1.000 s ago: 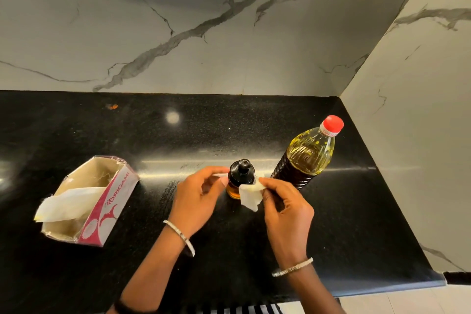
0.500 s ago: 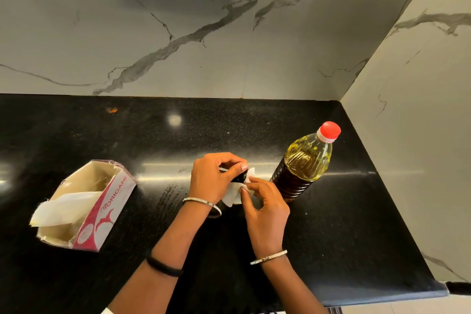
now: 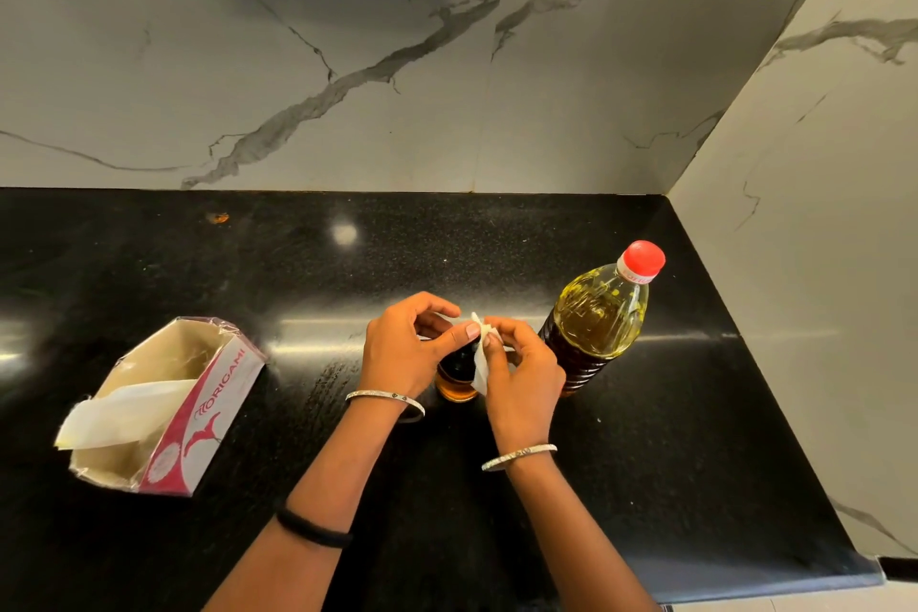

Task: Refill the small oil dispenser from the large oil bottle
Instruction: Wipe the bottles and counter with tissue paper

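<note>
Head view: the left hand (image 3: 402, 348) and right hand (image 3: 521, 375) both pinch a white tissue (image 3: 479, 365) with curled fingers, against the top of the small oil dispenser (image 3: 457, 383), which stands on the black desk (image 3: 298, 263). The large oil bottle (image 3: 596, 318), red-capped, stands just right of it. An open tissue box (image 3: 198, 412) lies well apart to the left.

Glossy black stone counter (image 3: 646, 437), veined matt marble wall (image 3: 347, 114), clear plastic bottle (image 3: 596, 318), cardboard tissue box (image 3: 198, 412).
</note>
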